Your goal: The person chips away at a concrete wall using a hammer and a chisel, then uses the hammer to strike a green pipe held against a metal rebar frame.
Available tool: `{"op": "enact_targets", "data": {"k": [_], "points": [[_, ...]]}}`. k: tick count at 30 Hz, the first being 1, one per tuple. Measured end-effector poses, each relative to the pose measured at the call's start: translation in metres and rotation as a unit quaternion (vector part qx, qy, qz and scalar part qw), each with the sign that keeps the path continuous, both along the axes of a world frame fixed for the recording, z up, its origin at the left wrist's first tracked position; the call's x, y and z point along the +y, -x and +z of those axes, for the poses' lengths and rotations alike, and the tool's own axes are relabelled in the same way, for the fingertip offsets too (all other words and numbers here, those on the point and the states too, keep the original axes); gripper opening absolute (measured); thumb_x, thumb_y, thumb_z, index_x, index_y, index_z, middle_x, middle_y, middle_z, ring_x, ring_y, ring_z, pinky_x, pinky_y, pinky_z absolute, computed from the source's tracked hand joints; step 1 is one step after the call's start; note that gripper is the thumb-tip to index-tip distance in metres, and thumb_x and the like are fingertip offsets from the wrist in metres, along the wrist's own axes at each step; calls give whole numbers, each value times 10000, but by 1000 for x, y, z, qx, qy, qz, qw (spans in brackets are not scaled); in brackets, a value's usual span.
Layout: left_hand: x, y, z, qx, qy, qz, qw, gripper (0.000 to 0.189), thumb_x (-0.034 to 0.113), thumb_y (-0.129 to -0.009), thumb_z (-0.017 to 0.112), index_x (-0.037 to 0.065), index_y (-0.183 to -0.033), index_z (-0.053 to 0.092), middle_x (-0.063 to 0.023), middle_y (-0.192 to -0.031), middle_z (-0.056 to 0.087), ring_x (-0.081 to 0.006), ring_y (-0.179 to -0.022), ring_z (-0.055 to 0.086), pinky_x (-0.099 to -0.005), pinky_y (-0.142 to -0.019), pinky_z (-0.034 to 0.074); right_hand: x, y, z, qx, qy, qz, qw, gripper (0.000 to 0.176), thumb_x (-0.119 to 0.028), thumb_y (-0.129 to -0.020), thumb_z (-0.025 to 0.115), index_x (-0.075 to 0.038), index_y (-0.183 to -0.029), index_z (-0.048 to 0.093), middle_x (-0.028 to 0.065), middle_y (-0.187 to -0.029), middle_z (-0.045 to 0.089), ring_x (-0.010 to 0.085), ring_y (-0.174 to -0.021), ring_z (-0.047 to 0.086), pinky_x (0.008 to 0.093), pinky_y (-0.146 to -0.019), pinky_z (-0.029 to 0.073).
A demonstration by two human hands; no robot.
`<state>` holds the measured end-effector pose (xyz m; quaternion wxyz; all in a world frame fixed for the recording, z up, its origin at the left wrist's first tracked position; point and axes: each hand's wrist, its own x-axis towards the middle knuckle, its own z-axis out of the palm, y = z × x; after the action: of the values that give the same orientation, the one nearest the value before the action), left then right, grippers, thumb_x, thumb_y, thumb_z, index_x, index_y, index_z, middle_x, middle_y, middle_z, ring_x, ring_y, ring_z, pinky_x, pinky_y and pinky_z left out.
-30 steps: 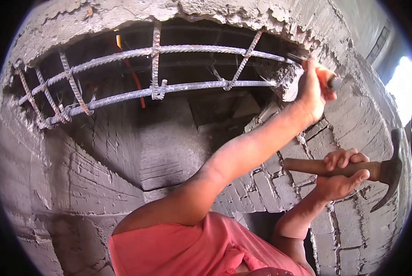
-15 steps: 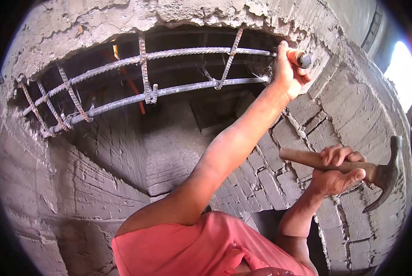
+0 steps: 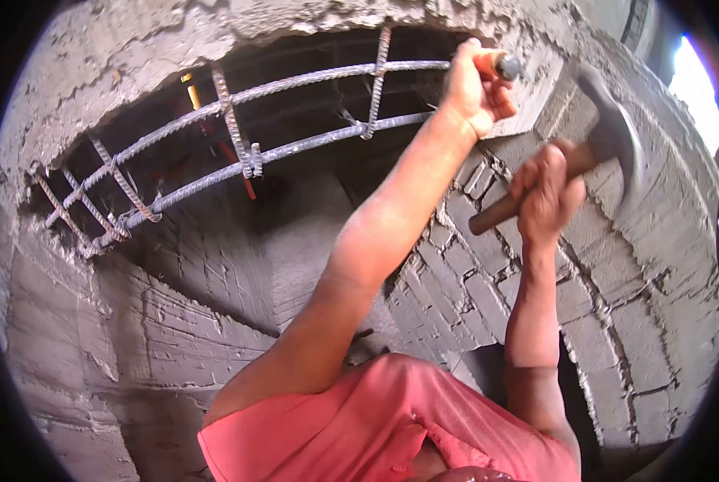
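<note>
My left hand [image 3: 470, 100] is wrapped around a chisel [image 3: 505, 66] at the upper right end of the wall opening. Its orange grip and dark round striking end show; the tip is hidden. Lower and to the right, my right hand [image 3: 546, 193] grips the wooden handle of a claw hammer [image 3: 615, 140]. The hammer is raised, its blurred metal head below and right of the chisel and apart from it. Ribbed steel rebar [image 3: 311, 81] runs across the opening just left of my left hand.
Rough, chipped concrete [image 3: 159, 56] borders the opening above. Brickwork [image 3: 600, 281] with mortar joints covers the right side, and scored plaster [image 3: 191, 321] lies at lower left. Inside the dark opening are a yellow piece [image 3: 193, 96] and an orange-red strip [image 3: 243, 173].
My right hand has lifted the hammer up and left, turning its head upward toward the chisel. My left hand still holds the chisel; the whole view has shifted slightly.
</note>
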<state>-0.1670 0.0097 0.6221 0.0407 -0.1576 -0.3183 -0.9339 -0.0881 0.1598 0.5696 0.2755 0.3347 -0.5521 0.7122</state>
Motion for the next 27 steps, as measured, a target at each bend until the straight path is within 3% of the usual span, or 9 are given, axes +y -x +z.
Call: {"op": "enact_targets", "data": {"k": [3, 7, 8, 10, 12, 13, 16, 20, 27], "points": [[-6, -5, 1, -31, 63, 3, 998, 482, 624, -916, 438, 195, -739, 569, -33, -630, 559, -162, -482, 491, -358, -475, 429, -4, 13, 4, -127, -54, 74, 988, 351, -369, -1001, 601, -36, -905, 542, 1, -596, 484, 90, -429, 464, 250, -398, 377], [-3, -26, 1, -41, 193, 233, 952, 538, 596, -988, 394, 114, -919, 624, 1, -581, 456, -101, -373, 396, -295, -314, 364, -7, 24, -2, -203, -66, 200, 956, 401, -468, -973, 611, -74, -987, 534, -10, -600, 444, 107, -426, 445, 262, -396, 386], [-6, -37, -2, -26, 253, 279, 926, 518, 530, -1007, 430, 47, -996, 618, -11, -615, 475, -146, -460, 482, -327, -431, 446, -7, 30, -8, -204, -62, 215, 953, 411, -478, -968, 613, -76, -1000, 530, -11, -601, 440, 105, -426, 445, 262, -397, 387], [-7, -32, -14, 36, 321, 549, 770, 450, 413, -1016, 451, -7, -1109, 581, -60, -724, 527, -201, -651, 563, -352, -637, 486, -6, 36, -14, -206, -60, 249, 944, 414, -485, -967, 612, -81, -995, 526, -11, -610, 442, 98, -427, 445, 254, -403, 398], [-18, -29, -26, 225, 314, 621, 681, 344, 309, -967, 498, 0, -1114, 531, -30, -819, 512, -101, -715, 494, -251, -663, 429, -4, 39, -14, -213, -53, 280, 934, 409, -483, -971, 607, -83, -998, 525, -14, -613, 444, 93, -428, 448, 250, -406, 408], [-21, -35, -21, 325, 380, 666, 553, 416, 186, -885, 500, -19, -1248, 500, -75, -1009, 529, -164, -899, 524, -307, -831, 445, -4, 39, -14, -222, -29, 310, 924, 337, -412, -980, 624, -99, -922, 514, -14, -601, 454, 79, -414, 443, 236, -391, 386], [-16, -34, -8, 350, 486, 634, 490, 492, 69, -782, 607, -14, -1259, 521, -97, -1129, 558, -193, -1014, 560, -341, -926, 458, -2, 47, -20, -246, -1, 384, 890, 306, -383, -982, 627, -94, -953, 530, -7, -612, 459, 81, -425, 446, 239, -406, 404], [-10, -7, 3, 349, 405, 551, 640, 226, 89, -860, 750, 52, -990, 569, -27, -862, 605, -98, -738, 589, -256, -681, 507, 10, 55, -49, -267, 78, 372, 886, 275, -343, -998, 610, -87, -959, 518, -3, -618, 456, 94, -439, 453, 250, -414, 411], [7, -65, 45, 372, 111, 681, 621, 193, 3, -924, 617, 115, -868, 469, -79, -719, 555, -176, -548, 572, -267, -447, 472, 91, 63, -170, -397, 152, 248, 870, 200, -268, -1013, 583, -150, -917, 453, -20, -588, 402, 99, -424, 410, 270, -388, 391]]}}
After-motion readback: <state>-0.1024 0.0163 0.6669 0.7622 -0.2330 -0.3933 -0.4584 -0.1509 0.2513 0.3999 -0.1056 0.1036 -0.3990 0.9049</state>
